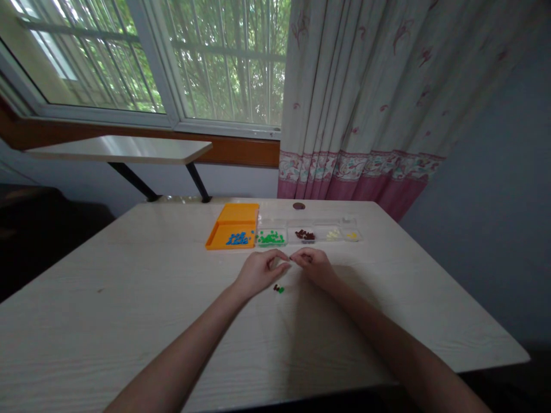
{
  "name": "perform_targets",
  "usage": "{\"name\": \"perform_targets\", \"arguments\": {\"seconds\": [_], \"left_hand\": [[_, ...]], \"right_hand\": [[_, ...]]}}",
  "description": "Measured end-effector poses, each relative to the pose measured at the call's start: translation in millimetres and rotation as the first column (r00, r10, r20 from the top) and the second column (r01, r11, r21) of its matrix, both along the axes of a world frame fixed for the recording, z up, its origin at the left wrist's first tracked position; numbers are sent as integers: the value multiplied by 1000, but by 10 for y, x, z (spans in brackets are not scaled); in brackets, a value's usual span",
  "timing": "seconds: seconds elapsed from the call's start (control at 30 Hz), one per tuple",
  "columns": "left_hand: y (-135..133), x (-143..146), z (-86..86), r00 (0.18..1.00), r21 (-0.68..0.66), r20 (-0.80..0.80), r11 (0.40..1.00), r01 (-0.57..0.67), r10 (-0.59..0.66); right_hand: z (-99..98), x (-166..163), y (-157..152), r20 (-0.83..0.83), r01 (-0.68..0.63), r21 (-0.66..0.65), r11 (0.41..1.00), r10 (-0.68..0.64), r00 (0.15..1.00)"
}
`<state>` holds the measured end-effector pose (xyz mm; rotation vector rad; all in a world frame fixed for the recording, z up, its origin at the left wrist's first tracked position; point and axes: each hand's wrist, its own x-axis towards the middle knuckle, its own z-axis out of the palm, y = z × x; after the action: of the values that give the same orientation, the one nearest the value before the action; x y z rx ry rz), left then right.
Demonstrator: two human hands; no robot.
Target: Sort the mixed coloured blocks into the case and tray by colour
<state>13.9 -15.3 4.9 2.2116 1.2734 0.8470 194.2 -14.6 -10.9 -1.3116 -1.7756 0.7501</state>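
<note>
My left hand [260,271] and my right hand [313,265] meet over the middle of the pale table [129,298], fingertips pinched together and almost touching. What they pinch is too small to make out. Just below the left hand lie a few tiny dark and green pieces [278,288] on the table. Behind the hands stands an orange tray [232,226] with blue pieces, and beside it a clear divided box [310,229] holding green, dark red, white and yellow pieces in separate compartments.
A small dark round thing [298,205] lies near the table's far edge. A shelf on black brackets [116,150] juts out under the window at the left. A flowered curtain [365,103] hangs behind the table.
</note>
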Motion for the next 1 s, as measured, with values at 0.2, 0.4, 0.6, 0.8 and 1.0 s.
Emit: {"name": "perform_targets", "arguments": {"seconds": [0.2,0.4,0.6,0.8,1.0], "left_hand": [[-19,33,-14,995,93,-12,991,-94,95],[-28,33,-35,996,124,3,988,-91,91],[-27,19,-46,996,146,13,986,-84,83],[-23,1,0,997,145,42,987,-74,69],[-18,-5,20,997,121,57,991,-63,56]], "right_hand": [[-40,-84,-25,-178,-67,-55,996,56,982],[-31,-87,-28,-185,-56,-55,997,44,982],[-8,-106,-58,-148,-32,-28,999,28,989],[27,-48,-62,-21,16,191,982,-12,1000],[98,0,-93,169,-73,338,938,15,985]]}}
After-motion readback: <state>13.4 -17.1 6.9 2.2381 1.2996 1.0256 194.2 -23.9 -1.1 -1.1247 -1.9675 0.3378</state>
